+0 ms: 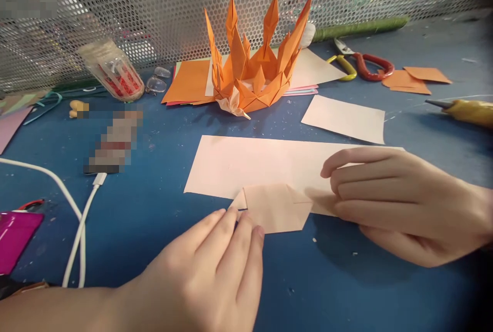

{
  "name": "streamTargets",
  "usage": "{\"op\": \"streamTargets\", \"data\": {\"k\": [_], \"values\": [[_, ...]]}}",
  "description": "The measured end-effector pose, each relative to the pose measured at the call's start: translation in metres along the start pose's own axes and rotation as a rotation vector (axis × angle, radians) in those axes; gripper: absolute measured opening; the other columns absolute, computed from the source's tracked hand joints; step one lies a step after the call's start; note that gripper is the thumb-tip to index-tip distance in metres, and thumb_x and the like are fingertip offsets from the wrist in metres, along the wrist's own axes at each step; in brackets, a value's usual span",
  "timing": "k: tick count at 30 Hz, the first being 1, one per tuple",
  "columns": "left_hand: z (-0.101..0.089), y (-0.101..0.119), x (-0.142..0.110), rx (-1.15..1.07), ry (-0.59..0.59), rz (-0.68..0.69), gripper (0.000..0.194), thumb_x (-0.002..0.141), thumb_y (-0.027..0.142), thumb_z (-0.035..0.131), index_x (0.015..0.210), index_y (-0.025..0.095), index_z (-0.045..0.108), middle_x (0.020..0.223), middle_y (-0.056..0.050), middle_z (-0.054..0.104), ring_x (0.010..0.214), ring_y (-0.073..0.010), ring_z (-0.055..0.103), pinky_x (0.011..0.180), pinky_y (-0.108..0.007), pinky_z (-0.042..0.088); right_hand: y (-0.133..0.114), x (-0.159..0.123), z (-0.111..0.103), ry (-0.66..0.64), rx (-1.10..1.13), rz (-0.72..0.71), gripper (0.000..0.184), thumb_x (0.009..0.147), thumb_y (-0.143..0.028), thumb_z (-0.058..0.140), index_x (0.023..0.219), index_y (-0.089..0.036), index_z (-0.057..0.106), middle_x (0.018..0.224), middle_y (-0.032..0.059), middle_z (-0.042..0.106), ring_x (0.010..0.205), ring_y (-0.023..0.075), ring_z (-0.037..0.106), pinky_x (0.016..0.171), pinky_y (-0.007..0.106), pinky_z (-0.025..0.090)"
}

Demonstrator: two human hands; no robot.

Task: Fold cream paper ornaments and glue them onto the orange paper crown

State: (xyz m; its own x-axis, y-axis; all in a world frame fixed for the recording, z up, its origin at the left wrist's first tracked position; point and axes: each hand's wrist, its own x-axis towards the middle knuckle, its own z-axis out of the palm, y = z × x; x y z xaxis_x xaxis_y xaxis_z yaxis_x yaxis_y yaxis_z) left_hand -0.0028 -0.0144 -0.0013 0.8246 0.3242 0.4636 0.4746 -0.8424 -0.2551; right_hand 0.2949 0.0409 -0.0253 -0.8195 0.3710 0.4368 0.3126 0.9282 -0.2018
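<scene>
A small folded piece of pale pink paper (275, 211) lies in front of me, with creased corners and a raised flap at its left. My left hand (208, 265) grips its lower left end, fingers close together and thumb on the paper's edge. Underneath, partly covered, is a long pale pink paper strip (239, 160). My right hand (400, 203) hovers over the strip's right end, apart from the folded piece. Its fingers are loosely bent and nothing shows in them; the palm side is hidden.
An orange origami crown (265, 80) stands at the back on stacked coloured paper (188, 83). To its right are scissors (372, 66), orange scraps (408, 81), a pale card (344, 118) and a yellow-handled tool (472, 111). A jar (115, 72) and white cable (82, 234) are left.
</scene>
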Motion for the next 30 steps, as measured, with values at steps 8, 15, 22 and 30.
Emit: {"op": "streamTargets", "data": {"k": [8,15,22,30], "values": [[0.004,-0.007,0.008,-0.376,-0.118,-0.24,0.026,0.101,0.009,0.049,0.106,0.007,0.074,0.118,-0.014,0.08,0.113,-0.0277,0.075,0.102,-0.039,0.063,0.001,0.024,-0.008,0.011,0.02,-0.096,0.033,0.088,0.001,0.053,0.113,-0.019,0.06,0.091,0.0081,0.075,0.093,0.0212,0.071,0.088,0.036,0.056],[0.011,-0.014,0.008,-0.42,-0.079,-0.261,0.022,0.105,0.013,0.054,0.096,0.009,0.073,0.095,-0.01,0.075,0.091,-0.0231,0.072,0.085,-0.035,0.062,-0.024,0.032,0.012,-0.032,0.172,0.104,0.02,0.109,-0.03,0.052,0.118,-0.023,0.067,0.108,0.006,0.074,0.098,0.018,0.07,0.085,0.032,0.058],[0.007,-0.016,0.01,-0.242,-0.081,-0.117,0.021,0.1,0.006,0.059,0.086,0.01,0.074,0.076,-0.005,0.074,0.072,-0.0212,0.07,0.068,-0.035,0.059,-0.026,0.037,0.008,0.014,0.044,0.085,0.025,0.109,-0.019,0.045,0.104,-0.02,0.069,0.089,0.0046,0.074,0.083,0.0186,0.07,0.077,0.034,0.057],[0.003,-0.013,0.008,-0.186,-0.043,-0.082,0.021,0.097,0.001,0.055,0.087,0.008,0.072,0.076,-0.007,0.074,0.071,-0.0223,0.073,0.066,-0.034,0.061,-0.031,0.032,0.006,-0.021,-0.058,-0.025,0.034,0.107,-0.012,0.038,0.108,-0.025,0.069,0.088,0.0054,0.074,0.082,0.0225,0.069,0.078,0.039,0.056]]}}
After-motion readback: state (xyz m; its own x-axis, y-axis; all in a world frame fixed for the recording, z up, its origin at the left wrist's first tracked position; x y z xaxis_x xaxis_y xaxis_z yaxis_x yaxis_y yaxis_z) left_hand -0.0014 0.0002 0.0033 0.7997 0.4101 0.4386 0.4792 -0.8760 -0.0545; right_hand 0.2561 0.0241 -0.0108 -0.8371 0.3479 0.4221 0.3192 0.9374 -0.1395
